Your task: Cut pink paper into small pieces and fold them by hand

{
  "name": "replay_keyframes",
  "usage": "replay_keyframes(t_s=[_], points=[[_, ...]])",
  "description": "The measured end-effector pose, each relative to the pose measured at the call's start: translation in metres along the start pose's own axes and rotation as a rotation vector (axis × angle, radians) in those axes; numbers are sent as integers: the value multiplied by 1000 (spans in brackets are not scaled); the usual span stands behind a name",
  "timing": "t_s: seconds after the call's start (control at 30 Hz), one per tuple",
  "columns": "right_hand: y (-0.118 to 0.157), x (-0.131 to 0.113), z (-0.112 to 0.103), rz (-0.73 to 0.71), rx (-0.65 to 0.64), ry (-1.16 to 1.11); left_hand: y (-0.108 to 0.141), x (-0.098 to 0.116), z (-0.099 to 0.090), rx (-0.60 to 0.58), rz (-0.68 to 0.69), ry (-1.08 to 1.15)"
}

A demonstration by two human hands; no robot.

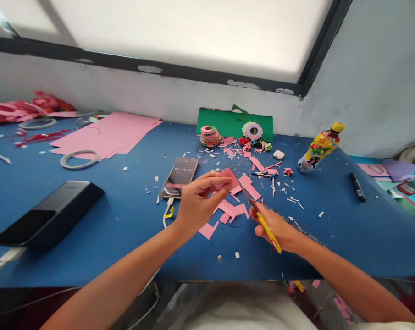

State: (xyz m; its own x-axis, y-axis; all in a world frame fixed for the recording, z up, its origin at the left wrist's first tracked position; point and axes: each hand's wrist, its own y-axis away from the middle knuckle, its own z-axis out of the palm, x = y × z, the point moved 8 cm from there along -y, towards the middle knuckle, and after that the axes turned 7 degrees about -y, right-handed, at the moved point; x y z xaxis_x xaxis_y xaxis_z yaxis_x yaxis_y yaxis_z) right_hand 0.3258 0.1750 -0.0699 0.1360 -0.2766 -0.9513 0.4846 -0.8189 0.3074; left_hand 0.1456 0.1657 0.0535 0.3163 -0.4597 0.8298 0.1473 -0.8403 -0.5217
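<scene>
Between thumb and fingers, my left hand (pixel 200 199) pinches a small piece of pink paper (pixel 228 176) above the middle of the table. My right hand (pixel 274 227) is closed around the yellow handles of a pair of scissors (pixel 264 227). The blades point up and left, with their tips at the right edge of the pink paper. Whether the blades have paper between them I cannot tell. Pink paper scraps (pixel 229 208) lie on the blue table beneath both hands.
A phone (pixel 181 174) on a cable lies left of my hands, and a black power bank (pixel 49 215) farther left. Pink sheets (pixel 107 130) lie at the back. Paper rings (pixel 210 136), a green sheet (pixel 235 120), a bottle (pixel 319 149) and a black marker (pixel 357 187) are also on the table.
</scene>
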Motion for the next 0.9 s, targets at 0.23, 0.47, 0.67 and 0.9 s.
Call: replay_keyframes(t_s=[0.23, 0.47, 0.67, 0.9], points=[[-1, 1, -2, -34, 5, 114, 0, 4, -1, -6, 34, -71], [0, -10, -3, -136, 31, 324, -1, 7, 2, -22, 77, -119], [2, -12, -1, -167, 24, 359, -2, 5, 4, -32, 26, -70], [-1, -7, -2, -156, 20, 375, -3, 2, 4, -49, -35, -28]])
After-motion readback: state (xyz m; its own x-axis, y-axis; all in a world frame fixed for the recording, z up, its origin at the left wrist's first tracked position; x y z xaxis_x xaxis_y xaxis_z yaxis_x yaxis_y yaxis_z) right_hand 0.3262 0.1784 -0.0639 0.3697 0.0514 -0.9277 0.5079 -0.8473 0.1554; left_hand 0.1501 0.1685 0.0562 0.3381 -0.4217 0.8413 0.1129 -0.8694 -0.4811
